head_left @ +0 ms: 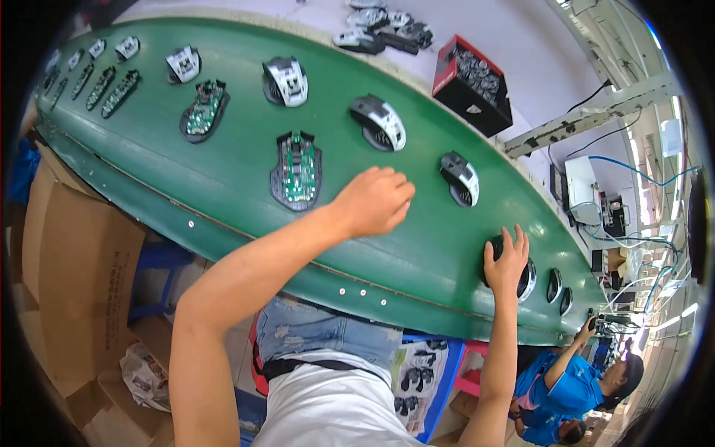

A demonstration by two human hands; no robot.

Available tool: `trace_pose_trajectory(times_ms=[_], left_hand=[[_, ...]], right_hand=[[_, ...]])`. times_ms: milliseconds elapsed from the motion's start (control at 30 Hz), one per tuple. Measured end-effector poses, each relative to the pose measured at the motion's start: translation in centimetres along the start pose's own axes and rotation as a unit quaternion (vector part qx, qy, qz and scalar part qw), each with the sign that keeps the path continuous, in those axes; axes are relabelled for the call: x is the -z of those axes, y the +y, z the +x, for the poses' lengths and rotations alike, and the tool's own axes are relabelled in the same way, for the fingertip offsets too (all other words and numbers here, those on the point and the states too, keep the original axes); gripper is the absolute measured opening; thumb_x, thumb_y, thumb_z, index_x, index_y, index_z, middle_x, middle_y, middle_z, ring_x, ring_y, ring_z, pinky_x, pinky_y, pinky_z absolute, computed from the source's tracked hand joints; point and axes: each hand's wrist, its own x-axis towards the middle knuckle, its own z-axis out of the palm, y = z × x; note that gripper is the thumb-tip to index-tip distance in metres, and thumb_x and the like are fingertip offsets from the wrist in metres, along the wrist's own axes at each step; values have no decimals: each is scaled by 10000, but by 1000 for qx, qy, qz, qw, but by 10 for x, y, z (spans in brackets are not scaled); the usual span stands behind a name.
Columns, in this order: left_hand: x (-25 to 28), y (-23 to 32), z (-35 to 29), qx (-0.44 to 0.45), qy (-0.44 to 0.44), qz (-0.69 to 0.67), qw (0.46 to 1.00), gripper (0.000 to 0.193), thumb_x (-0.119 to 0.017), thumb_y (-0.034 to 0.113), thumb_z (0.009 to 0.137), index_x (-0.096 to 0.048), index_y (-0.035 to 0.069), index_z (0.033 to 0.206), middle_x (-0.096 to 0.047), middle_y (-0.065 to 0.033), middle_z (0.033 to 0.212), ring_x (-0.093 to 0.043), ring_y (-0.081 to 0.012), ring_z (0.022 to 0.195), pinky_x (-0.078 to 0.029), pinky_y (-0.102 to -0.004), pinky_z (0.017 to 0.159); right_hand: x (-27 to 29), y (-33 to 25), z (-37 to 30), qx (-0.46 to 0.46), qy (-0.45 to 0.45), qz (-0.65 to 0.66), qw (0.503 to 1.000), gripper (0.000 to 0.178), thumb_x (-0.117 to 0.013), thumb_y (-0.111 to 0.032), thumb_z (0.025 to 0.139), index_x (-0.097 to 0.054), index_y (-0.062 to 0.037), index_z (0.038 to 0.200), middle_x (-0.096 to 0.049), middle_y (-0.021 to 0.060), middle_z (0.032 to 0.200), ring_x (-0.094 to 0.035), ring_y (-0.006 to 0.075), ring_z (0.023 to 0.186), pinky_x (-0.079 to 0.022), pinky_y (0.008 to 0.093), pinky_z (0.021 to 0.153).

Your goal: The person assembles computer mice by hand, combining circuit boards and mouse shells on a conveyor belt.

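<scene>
My left hand (375, 200) is curled closed above the green belt; whatever its fingers may hold is hidden. It is nearest to an opened mouse base (298, 173) with a green circuit board, and to a black-and-white mouse shell (378, 122) lying beyond it. Farther right, my right hand (507, 262) rests over a dark computer mouse (527, 281), its thumb and fingers around the sides. Between the hands, toward the belt's far edge, lies another black-and-white mouse shell (459, 179).
More circuit-board bases (203, 112) and mouse shells (285, 81) line the belt (417, 246) to the left. Two dark mice (555, 285) lie at the right. A red-and-black box of small parts (472, 83) stands on the far ledge. Cardboard boxes (78, 268) stand lower left; co-workers (573, 387) are lower right.
</scene>
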Motion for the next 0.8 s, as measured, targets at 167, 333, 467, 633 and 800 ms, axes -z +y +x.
trace_pose_trajectory(times_ms=[167, 333, 467, 633, 800], left_hand=[[17, -12, 4, 7, 28, 26, 999, 85, -677, 118, 824, -621, 63, 856, -590, -99, 840, -579, -309, 842, -449, -428, 748], [35, -15, -5, 18, 28, 63, 997, 87, -675, 143, 824, -635, 67, 837, -606, -120, 818, -587, -332, 818, -457, -445, 748], [4, -9, 3, 3, 28, 44, 999, 126, -651, 181, 837, -617, 68, 794, -615, -138, 788, -614, -350, 800, -472, -483, 717], [5, 4, 13, -24, -9, 23, 999, 92, -656, 157, 871, -626, 71, 888, -616, -105, 835, -618, -316, 834, -503, -438, 765], [15, -4, 12, -24, 17, 52, 998, 99, -681, 158, 852, -636, 71, 866, -620, -92, 831, -613, -312, 834, -500, -435, 759]], right_hand=[[40, -87, 109, 116, 110, 208, 965, 434, -684, -86, 838, -598, -42, 1261, -481, 221, 1439, -446, 448, 1336, -374, 508, 1106], [-9, -104, 275, 149, 178, 294, 927, 291, -597, -77, 896, -640, -55, 1183, -614, 223, 1220, -577, 419, 1169, -470, 472, 996], [-75, -34, 357, -4, -32, 210, 977, 603, -648, -393, 852, -617, -18, 1324, -611, 317, 1281, -589, 449, 1217, -474, 489, 1053], [-106, -16, 405, -60, -199, 162, 965, 745, -787, -556, 720, -712, 41, 1159, -648, 259, 1278, -620, 365, 1236, -506, 422, 1042], [-82, -38, 383, -18, -101, 278, 955, 401, -849, -390, 698, -759, -20, 826, -749, 184, 863, -727, 304, 848, -555, 413, 797]])
